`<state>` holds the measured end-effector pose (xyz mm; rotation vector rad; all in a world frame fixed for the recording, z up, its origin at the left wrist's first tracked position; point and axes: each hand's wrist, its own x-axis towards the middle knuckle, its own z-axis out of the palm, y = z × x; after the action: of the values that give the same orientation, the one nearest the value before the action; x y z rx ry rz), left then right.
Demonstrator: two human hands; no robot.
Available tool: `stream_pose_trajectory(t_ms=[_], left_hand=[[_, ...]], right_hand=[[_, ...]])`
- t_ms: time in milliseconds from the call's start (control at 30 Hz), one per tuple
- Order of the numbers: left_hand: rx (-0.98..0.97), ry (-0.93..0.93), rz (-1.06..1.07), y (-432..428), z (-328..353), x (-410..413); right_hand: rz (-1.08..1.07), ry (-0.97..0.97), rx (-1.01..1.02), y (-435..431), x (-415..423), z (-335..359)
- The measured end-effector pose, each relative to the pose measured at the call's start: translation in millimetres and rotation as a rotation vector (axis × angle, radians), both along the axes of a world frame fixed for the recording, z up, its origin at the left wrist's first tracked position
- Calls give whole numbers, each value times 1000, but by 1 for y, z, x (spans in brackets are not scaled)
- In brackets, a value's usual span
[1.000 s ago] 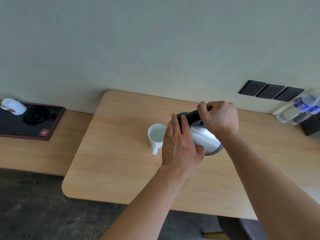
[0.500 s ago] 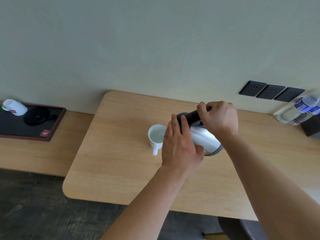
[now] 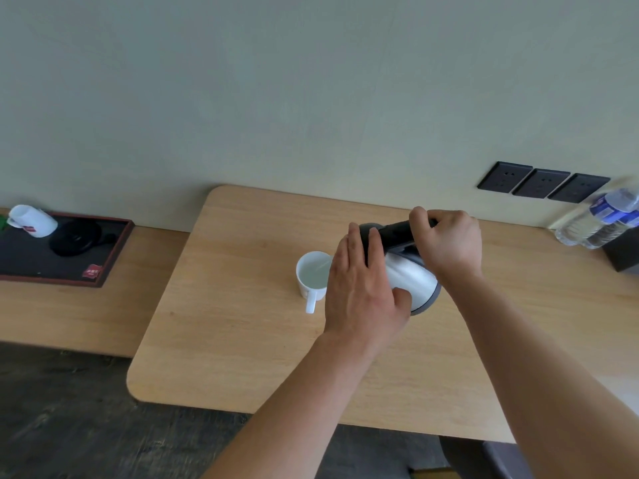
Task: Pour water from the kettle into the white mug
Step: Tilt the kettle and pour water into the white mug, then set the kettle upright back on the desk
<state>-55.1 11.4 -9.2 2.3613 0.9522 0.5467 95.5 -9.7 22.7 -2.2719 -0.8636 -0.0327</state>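
A steel kettle (image 3: 413,276) with a black handle and lid is tilted to the left above the wooden table (image 3: 242,333). My right hand (image 3: 449,242) grips its black handle. My left hand (image 3: 363,288) lies flat against the kettle's lid and near side, hiding the spout. The white mug (image 3: 313,274) stands upright just left of the kettle, handle toward me, with water in it and a thin stream running in at its right rim.
A dark tray (image 3: 103,267) on the lower side shelf at left holds a tipped white cup (image 3: 33,221) and a black kettle base (image 3: 76,238). Water bottles (image 3: 601,219) lie at the right edge by a black box. Three wall sockets (image 3: 541,183) sit above the table.
Hands, kettle and mug hold nearly the same pose; the view has shifted only slightly while the kettle stays tilted over the mug.
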Motion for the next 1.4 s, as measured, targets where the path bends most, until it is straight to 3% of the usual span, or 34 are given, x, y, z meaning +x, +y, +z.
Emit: stream_pose_trajectory(t_ms=[267, 533, 1133, 1400], left_hand=[[96, -47, -154, 1, -2, 0], [200, 161, -324, -8, -23, 15], [189, 232, -364, -35, -51, 58], [162, 154, -335, -31, -50, 58]], right_hand=[[-112, 396, 273, -35, 16, -36], [-232, 652, 452, -63, 23, -84], [-294, 749, 502, -87, 62, -126], [-241, 752, 489, -86, 67, -125]])
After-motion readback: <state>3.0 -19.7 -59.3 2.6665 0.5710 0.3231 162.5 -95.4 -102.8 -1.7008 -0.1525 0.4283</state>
